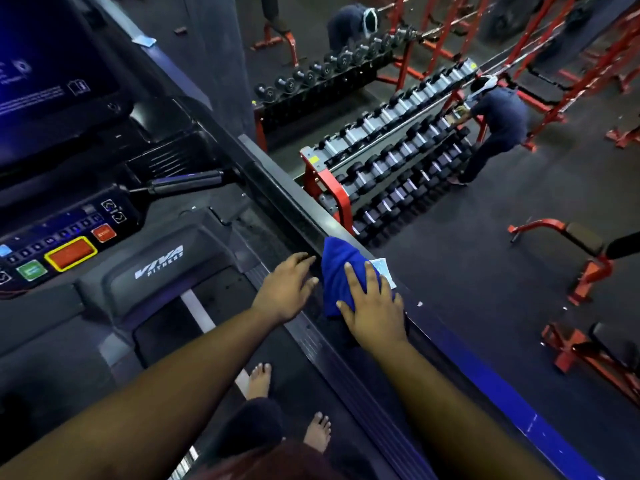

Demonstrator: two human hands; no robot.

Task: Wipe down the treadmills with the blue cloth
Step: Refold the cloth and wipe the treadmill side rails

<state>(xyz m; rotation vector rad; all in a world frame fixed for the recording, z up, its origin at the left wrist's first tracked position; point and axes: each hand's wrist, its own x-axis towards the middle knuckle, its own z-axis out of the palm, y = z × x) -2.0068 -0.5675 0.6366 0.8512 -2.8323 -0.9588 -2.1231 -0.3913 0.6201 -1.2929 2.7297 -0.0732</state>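
I see the cloth (337, 275) bunched on the treadmill's right side rail (298, 209), a little right of centre in the frame, with my right hand (372, 306) pressed flat on top of it, fingers spread and straight, gripping nothing. The rail runs as a long diagonal from the upper left, past the console (65, 237), down to the lower right, so I judge the wipe has to follow that line, either up toward the console or back toward me. The right hand is already on the cloth; the left hand (285, 289) rests just beside it on the rail's inner edge, fingers loosely extended and holding nothing, nearly touching the cloth's left fold. Both forearms reach in from the lower edge, angled up and right, wrists fairly straight. A pale label (384, 268) peeks out beyond the cloth's far side.
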